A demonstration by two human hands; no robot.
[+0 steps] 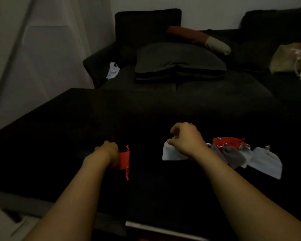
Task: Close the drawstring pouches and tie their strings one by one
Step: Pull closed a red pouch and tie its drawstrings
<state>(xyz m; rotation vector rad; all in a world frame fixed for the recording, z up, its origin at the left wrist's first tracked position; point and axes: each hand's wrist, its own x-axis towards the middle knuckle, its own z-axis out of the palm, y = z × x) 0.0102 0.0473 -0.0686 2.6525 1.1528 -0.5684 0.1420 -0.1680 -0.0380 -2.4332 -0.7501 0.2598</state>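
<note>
The left hand (109, 153) grips a small red fabric drawstring pouch (124, 160) on the dark surface (59, 127); the right hand (186, 140) pinches a white cloth pouch (170, 153) directly beneath its curled fingers (174, 129), nearest the unsorted pile (241, 152).

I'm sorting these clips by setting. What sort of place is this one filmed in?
Most likely a dim living room at home. A dark sofa with a large cushion on it fills the far side, a cloth bag lies on its right end, and the pouches sit on a low black table before it.
</note>
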